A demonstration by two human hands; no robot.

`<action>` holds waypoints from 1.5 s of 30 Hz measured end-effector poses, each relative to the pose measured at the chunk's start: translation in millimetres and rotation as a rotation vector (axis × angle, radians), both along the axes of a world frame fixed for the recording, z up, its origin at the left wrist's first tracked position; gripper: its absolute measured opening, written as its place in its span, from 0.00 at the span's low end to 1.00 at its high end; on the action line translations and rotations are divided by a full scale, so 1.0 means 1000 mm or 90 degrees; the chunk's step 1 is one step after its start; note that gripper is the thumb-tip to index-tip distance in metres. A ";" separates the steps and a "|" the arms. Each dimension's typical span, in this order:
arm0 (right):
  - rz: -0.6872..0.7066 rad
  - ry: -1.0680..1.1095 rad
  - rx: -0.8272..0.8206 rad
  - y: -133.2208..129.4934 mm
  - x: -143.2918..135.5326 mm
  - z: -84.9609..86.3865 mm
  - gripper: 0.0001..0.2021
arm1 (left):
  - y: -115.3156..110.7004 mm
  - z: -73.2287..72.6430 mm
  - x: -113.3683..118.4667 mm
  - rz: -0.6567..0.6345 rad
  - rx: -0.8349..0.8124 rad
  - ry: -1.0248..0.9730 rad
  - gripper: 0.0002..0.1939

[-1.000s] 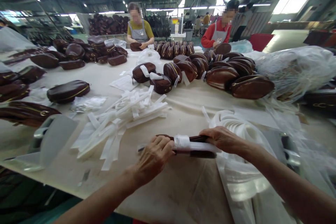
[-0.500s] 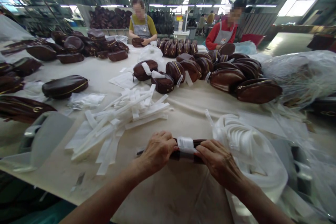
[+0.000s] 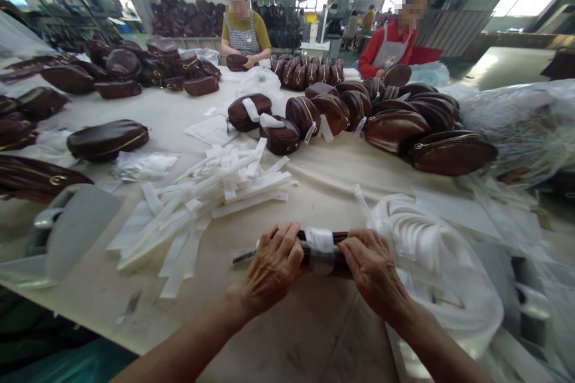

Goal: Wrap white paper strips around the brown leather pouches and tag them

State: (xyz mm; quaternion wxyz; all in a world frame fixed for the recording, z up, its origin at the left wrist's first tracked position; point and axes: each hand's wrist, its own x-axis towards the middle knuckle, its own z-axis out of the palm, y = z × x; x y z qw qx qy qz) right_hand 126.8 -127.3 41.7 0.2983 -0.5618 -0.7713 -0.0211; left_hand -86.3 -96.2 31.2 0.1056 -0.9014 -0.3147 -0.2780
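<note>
My left hand (image 3: 275,263) is closed round the left end of a dark brown strap bundle (image 3: 343,266), low over the table in front of me. On the right end, my right hand (image 3: 371,263) grips with thumb and fingers. A white wrapping strip (image 3: 320,242) goes round the bundle's middle, between both hands. Left of my left hand, a dark, shiny tip (image 3: 244,257) sticks out; what it belongs to is hidden. Loose white strips (image 3: 233,182) lie in a heap beyond my left hand. A roll of white strip material (image 3: 417,233) lies beside my right hand.
Brown zipped bags (image 3: 398,125) spread across the table (image 3: 188,114), with more piled at the left. Grey tape dispensers (image 3: 85,227) stand at the left and right. Clear plastic (image 3: 530,125) bulges at the right. Two co-workers (image 3: 246,36) handle bags at the far side.
My left hand has rolled over the bundle, its back and fingers now more on top. The right hand keeps its hold. The whole view has tilted slightly.
</note>
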 end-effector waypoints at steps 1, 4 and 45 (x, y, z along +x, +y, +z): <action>0.010 -0.018 0.013 -0.001 0.002 0.001 0.14 | 0.002 -0.001 0.000 0.003 0.001 0.017 0.12; 0.065 -0.080 0.053 -0.003 0.008 -0.001 0.11 | 0.008 -0.002 -0.001 0.007 -0.019 0.038 0.11; 0.104 -0.200 -0.149 0.000 0.024 0.012 0.28 | 0.017 0.020 -0.006 0.043 -0.309 0.156 0.21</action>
